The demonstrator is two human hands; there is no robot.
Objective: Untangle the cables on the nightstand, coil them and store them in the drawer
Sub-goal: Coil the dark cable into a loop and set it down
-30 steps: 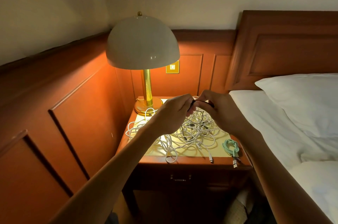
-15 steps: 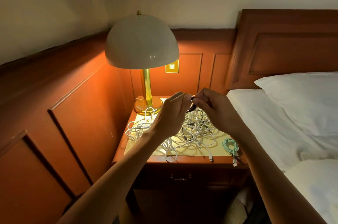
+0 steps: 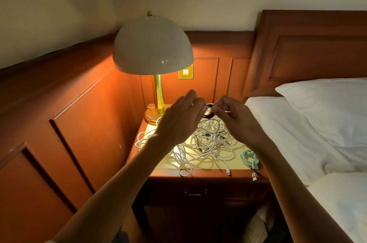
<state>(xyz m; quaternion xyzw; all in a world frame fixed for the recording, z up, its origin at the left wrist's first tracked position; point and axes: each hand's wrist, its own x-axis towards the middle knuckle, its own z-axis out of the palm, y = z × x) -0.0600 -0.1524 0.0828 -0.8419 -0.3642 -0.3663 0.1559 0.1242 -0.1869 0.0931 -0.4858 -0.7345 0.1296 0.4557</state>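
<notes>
Lamp at back left of nightstand, cable tangle across its middle, bed just beside at right, front open.

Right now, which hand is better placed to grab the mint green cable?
Likely the right hand: the mint green cable lies at the nightstand's front right corner, near that wrist; the left hand is farther left.

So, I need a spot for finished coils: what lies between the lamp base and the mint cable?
In the head view, the tangle of white and black cables lies between lamp base and mint cable.
</notes>
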